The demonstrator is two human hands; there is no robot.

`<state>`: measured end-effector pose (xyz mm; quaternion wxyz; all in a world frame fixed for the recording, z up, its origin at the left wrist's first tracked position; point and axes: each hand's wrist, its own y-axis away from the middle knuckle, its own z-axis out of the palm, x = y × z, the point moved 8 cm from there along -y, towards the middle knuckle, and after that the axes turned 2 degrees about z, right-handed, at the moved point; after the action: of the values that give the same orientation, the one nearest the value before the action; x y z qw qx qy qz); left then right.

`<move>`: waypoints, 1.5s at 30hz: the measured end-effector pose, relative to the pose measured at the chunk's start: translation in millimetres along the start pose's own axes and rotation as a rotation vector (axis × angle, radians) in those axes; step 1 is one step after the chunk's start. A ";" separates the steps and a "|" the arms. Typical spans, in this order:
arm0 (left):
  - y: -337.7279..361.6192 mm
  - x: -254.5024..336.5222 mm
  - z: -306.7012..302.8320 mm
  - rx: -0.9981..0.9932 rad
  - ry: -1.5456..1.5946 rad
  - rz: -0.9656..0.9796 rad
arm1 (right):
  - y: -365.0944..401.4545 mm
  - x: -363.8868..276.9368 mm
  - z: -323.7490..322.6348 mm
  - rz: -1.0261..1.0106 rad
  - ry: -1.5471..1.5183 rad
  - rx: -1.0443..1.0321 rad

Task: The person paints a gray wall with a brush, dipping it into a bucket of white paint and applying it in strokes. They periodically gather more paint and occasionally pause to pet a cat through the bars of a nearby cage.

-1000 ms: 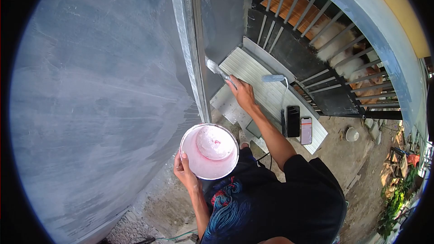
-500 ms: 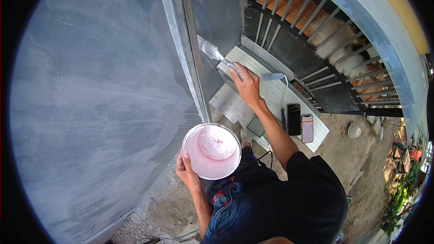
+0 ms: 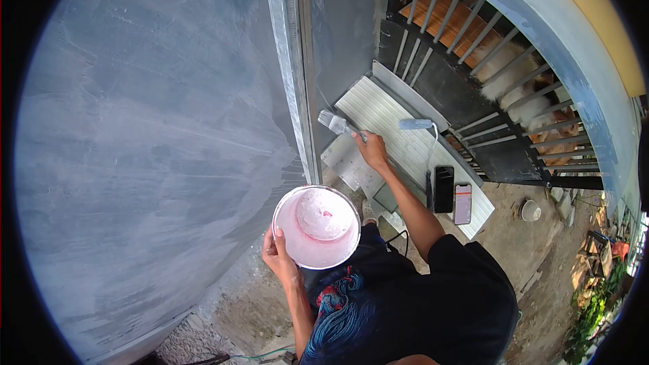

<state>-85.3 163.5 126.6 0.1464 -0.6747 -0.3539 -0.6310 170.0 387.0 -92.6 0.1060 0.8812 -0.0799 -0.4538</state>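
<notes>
The right hand (image 3: 372,151) has its fingers curled round a paintbrush (image 3: 332,122), bristles near the metal post (image 3: 292,61); from here I can't tell whether they touch anything. The left hand (image 3: 280,259) grips a white bucket (image 3: 329,255) by its rim.

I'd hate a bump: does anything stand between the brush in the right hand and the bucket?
Nothing visible stands between the brush and the bucket. The metal post runs just left of that path in the picture; its nearness in depth I cannot tell.
</notes>
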 end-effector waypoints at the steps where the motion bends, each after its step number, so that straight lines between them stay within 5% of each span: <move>1: -0.7 -1.3 -0.5 -0.012 0.025 -0.019 | -1.1 -7.1 -4.6 0.029 -0.076 0.017; 8: -4.4 -0.1 -12.8 0.023 0.054 -0.035 | 22.7 -101.6 -93.6 -0.134 -0.527 0.258; 13: -15.6 7.2 -31.1 0.058 0.011 0.007 | 77.0 -72.0 -116.7 0.158 -0.876 0.254; 19: -29.5 11.3 -73.2 0.194 -0.070 0.084 | 158.2 -97.8 -145.5 0.053 -0.606 0.102; 26: -44.1 18.0 -128.5 0.225 -0.207 0.084 | 222.9 -272.5 -102.4 -0.775 0.260 -0.310; 29: -52.5 38.1 -146.7 0.135 -0.261 0.303 | 252.6 -313.4 -49.4 -1.021 0.504 -0.316; 33: -57.6 52.5 -175.3 0.038 -0.318 0.431 | 279.4 -342.4 28.6 -1.034 0.633 -0.323; 39: -61.9 37.3 -231.9 0.035 -0.329 0.553 | 329.4 -350.2 112.9 -0.926 0.645 -0.646; 45: -90.1 -16.6 -281.6 0.062 -0.083 0.229 | 330.7 -335.8 70.4 -0.381 0.126 -0.567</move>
<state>-354.8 40.9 133.5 0.2237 -0.7312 -0.2996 -0.5705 -95.5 139.5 216.2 0.2647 0.8422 0.2218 -0.4142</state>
